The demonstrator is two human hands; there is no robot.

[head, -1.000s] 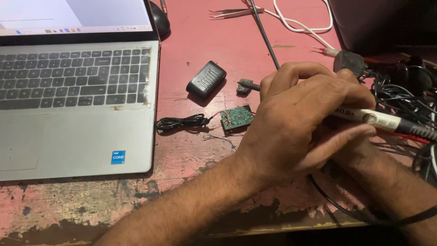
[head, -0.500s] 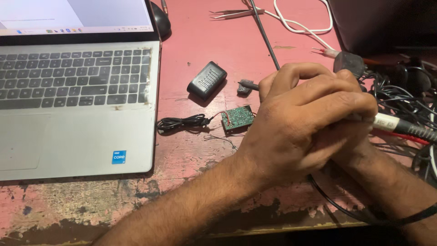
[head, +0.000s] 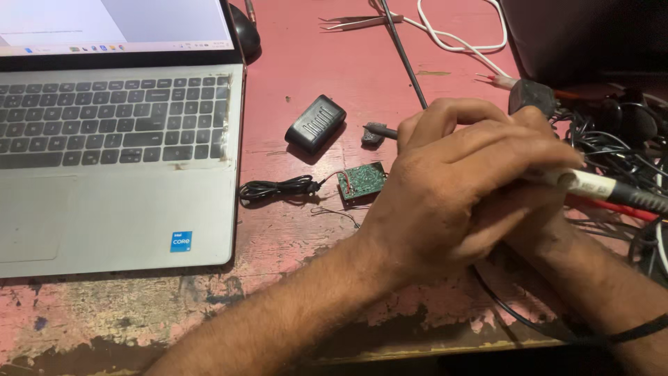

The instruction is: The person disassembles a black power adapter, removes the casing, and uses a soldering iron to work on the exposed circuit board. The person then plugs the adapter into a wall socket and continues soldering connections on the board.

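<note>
Left hand: the left hand (head: 466,188) lies across the middle of the table, fingers curled together over the right hand and over the near end of a white-handled tool.
Right hand: the right hand (head: 539,226) is mostly hidden beneath the left; whether its fingers are clamped on the tool cannot be told.
Tool: the white-handled tool (head: 591,184) sticks out toward the table's right edge, just beside red and black leads.
Circuit board: the small green circuit board (head: 362,181) lies flat on the red table (head: 313,63), touching the left hand's knuckle side.
Coiled wire: a black coiled wire (head: 275,189) runs from the board toward the laptop.
Black case: a black case (head: 315,124) sits behind the board.
Laptop: an open laptop (head: 115,160) fills the table's left side.
</note>
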